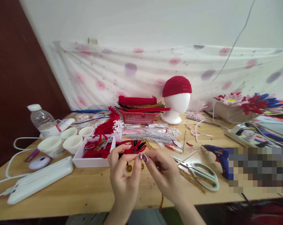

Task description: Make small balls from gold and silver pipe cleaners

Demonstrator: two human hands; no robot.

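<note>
My left hand point(125, 170) and my right hand point(163, 172) meet over the front middle of the table, thumbs and fingertips pinched close together. A gold tinsel pipe cleaner point(161, 203) hangs below my right hand, which appears closed on it. What lies between the left fingertips is too small and covered to make out. Two gold coils point(129, 168) rest on the table behind the fingers. Just beyond them are red and black fuzzy pieces point(134, 147). Green-handled scissors point(203, 175) lie right of my right hand, beside gold tinsel strips point(193, 182).
Left stand a white box point(92, 162) of red pieces, white cups point(51, 146), a bottle point(44, 120) and a power bank point(41, 179). Behind are a red basket point(140, 117) and a foam head point(176, 104) with a red cap. A blue glue gun point(220, 156) is right.
</note>
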